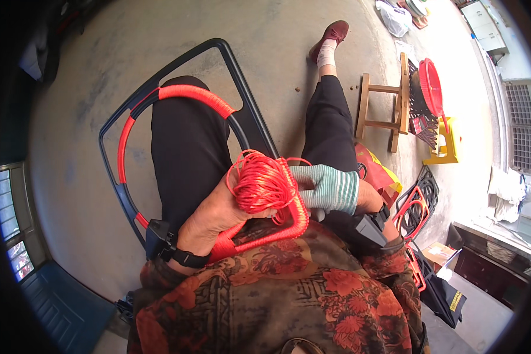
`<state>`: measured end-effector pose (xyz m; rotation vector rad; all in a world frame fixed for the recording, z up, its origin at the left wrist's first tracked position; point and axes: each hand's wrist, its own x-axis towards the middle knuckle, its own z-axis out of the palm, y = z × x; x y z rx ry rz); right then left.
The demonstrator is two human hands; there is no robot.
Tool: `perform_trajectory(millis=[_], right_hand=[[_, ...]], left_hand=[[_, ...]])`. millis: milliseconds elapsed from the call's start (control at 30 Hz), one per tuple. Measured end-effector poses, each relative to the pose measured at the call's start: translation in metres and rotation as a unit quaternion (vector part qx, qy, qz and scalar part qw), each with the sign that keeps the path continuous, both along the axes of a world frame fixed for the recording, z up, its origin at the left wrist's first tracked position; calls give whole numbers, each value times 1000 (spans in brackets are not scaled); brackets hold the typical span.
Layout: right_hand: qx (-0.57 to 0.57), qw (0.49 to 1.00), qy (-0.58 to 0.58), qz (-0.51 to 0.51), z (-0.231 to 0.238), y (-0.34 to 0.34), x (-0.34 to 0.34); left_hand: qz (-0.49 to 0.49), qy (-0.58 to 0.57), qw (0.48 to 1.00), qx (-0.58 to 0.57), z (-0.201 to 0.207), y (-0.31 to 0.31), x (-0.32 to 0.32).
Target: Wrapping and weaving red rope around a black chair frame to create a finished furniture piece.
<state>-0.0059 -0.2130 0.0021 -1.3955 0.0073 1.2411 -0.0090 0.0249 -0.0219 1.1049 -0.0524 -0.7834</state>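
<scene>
1. The black frame point(255, 118), the largest thing at the hands, lay over the person's left leg point(186, 138), which showed through its partly red-wrapped ring. It could have slipped had that leg shifted, and a sudden tilt might have slackened the turns of cord.
2. The red-wrapped bar point(298, 215) at the frame's near side stood between the hands, the left on one side and the right on the other.
3. The right hand point(321, 184), in a striped glove, met that bar from the right; with its fingers partly hidden, I could not tell whether it gripped or merely touched.
4. The bare left hand point(215, 206) grasped the cord bundle point(262, 183), which bulged over its fingers, just beside the bar and left of the glove.
5. Loose loops (an untidy crop of them) stuck out of the bundle; they might have snagged or knotted if pulled carelessly.
</scene>
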Motion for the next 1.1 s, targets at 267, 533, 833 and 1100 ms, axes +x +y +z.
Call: perform_trajectory(millis=[267, 533, 833, 1100], right_hand=[[-5, 951, -302, -62, -26, 0, -19], [128, 837, -177, -502, -51, -53, -6], [187, 575, -304, -736, -26, -279, -32], [303, 632, -279, -657, -8, -223, -28]], left_hand=[[9, 62, 998, 8, 4, 3, -7], [-76, 108, 986, -104, 18, -6, 11], [87, 91, 992, -23, 14, -13, 12], [13, 154, 988, -18, 19, -6, 16]])
